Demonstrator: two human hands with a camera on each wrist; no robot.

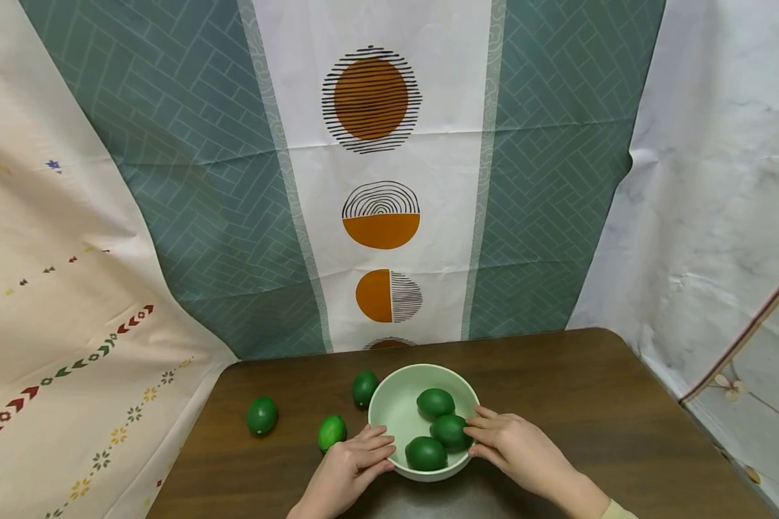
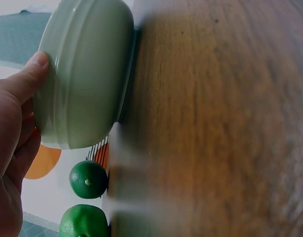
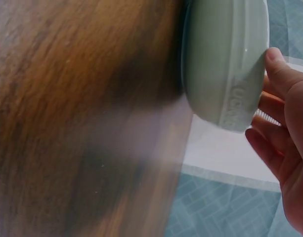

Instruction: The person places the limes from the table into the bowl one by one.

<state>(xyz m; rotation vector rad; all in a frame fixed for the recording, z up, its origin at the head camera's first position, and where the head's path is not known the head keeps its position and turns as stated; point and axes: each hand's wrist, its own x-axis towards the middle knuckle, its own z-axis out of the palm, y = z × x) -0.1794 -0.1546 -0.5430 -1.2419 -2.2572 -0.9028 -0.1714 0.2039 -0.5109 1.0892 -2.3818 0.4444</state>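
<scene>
A pale green bowl [image 1: 399, 404] stands on the brown table, its base against the wood in both wrist views. Three dark green limes lie inside: one at the back [image 1: 436, 404], one in the middle [image 1: 450, 432] and one at the front [image 1: 426, 454]. My left hand [image 1: 347, 468] holds the bowl's left rim, fingers over the edge and thumb [image 2: 35, 71] at the front. On the opposite side, my right hand [image 1: 519, 447] grips the rim, with fingertips reaching inside near the middle lime. Its thumb [image 3: 277, 61] touches the rim in the right wrist view.
Left of the bowl, a bright green lime [image 1: 332, 432] lies close to my left hand. A dark green lime [image 1: 365, 389] sits beside the bowl's back left, another [image 1: 262, 416] farther left. Patterned cloths [image 1: 545, 216] hang behind the table [image 1: 558, 375].
</scene>
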